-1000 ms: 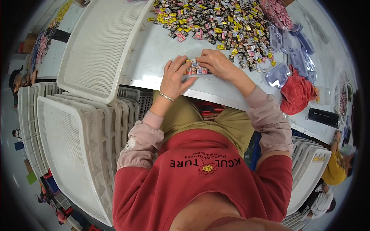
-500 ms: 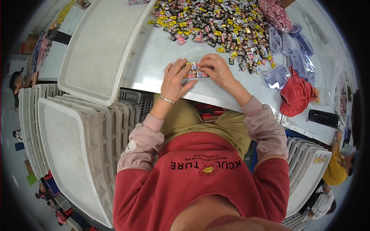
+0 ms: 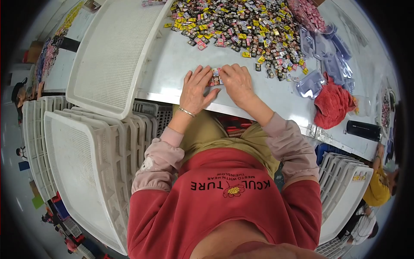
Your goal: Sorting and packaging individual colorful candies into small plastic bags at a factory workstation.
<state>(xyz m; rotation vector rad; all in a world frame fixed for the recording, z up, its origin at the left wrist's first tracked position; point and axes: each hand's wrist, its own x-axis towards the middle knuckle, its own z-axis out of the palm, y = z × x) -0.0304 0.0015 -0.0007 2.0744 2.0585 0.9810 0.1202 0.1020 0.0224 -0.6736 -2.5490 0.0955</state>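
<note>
Closely, Two Hands Frame a Small Packet Block

Right at the near edge of the metal worktable (image 3: 159, 73), a packet block (image 3: 216, 77) of tiny printed pieces lies in short rows between both hands. The left hand (image 3: 195, 88) lies palm down over the block's left end, fingers lightly spread and thumb held out. The right hand (image 3: 237, 84) bends over the block's right end, its fingers close together; whether they pinch a piece, I cannot tell.

Beyond the block spreads a loose pile (image 3: 246, 32) of similar pieces, in black, yellow, pink and white. Left of the block rests a big white tray (image 3: 116, 47), its perforated bottom in view; pink packages (image 3: 154, 2) lie at its far end, whether inside or not I cannot tell. Far off to the block's right, past the pile, a clear bag (image 3: 308, 17) is full of pink pieces. Nearer on that same side are translucent plastic shells (image 3: 332, 64), some overlapping, then a crumpled red cloth (image 3: 333, 108) touching them and a black case (image 3: 363, 128).

Lower than the block, white crates (image 3: 71, 155) stand packed together to its left, and more nested crates (image 3: 345, 194) stand to its right.
</note>
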